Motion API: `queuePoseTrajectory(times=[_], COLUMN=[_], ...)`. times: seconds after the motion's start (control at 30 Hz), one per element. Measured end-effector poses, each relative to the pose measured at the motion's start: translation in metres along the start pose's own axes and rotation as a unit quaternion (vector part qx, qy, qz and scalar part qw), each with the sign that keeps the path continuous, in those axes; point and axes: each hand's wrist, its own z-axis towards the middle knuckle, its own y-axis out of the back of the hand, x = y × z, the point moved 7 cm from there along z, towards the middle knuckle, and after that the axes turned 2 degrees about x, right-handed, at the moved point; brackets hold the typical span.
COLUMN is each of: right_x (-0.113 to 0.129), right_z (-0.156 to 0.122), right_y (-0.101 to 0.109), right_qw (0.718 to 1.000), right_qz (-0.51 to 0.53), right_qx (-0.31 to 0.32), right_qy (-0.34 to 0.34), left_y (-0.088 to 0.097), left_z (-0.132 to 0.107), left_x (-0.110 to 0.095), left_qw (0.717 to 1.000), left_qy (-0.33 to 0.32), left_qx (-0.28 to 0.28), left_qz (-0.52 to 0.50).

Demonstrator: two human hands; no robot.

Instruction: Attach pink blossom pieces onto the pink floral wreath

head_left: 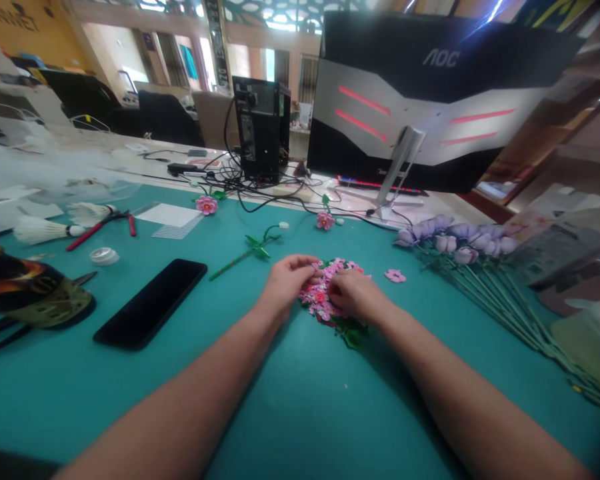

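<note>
A pile of small pink paper flowers [325,288] with green leaves lies on the teal table mat [290,400]. My left hand [287,283] rests on the pile's left side, fingertips pinched at the petals. My right hand [357,295] covers the pile's right side, fingers curled down onto the flowers. Whether either hand has lifted a flower is hidden by the fingers. One loose pink flower [395,275] lies just right of the pile. A green stem with a white tip [253,248] lies beyond my left hand.
A black phone [151,303] lies left of my arms. Red-handled pliers [100,227], a tape roll [104,255] and shuttlecocks [45,230] are farther left. A bunch of purple flowers on long stems [460,243] lies at the right. A monitor back [430,100], computer tower [261,127] and cables stand behind.
</note>
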Motion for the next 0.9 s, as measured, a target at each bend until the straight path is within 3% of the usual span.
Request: queuePoseTrajectory(times=[0.17, 0.33, 0.53, 0.73, 0.9], right_x=[0.0, 0.003, -0.003, -0.008, -0.013], right_z=[-0.002, -0.002, -0.006, -0.01, -0.008], right_y=[-0.001, 0.0, 0.019, 0.035, 0.032], right_qw=[0.999, 1.0, 0.994, 0.959, 0.904], right_qz=[-0.011, -0.021, 0.089, 0.24, 0.401], right_qx=[0.03, -0.013, -0.053, -0.151, -0.144], right_qy=[-0.025, 0.008, -0.017, 0.026, -0.021], left_y=[0.0, 0.0, -0.002, -0.001, -0.002], left_z=[0.0, 0.001, -0.001, -0.001, -0.002], left_x=[0.001, 0.002, 0.002, 0.004, 0.003], left_qw=[1.0, 1.0, 1.0, 1.0, 0.999], left_qy=[0.003, 0.009, 0.019, 0.022, 0.017], left_qx=[0.003, 0.004, 0.01, 0.018, 0.025], left_qz=[0.001, 0.002, 0.0, 0.005, 0.014])
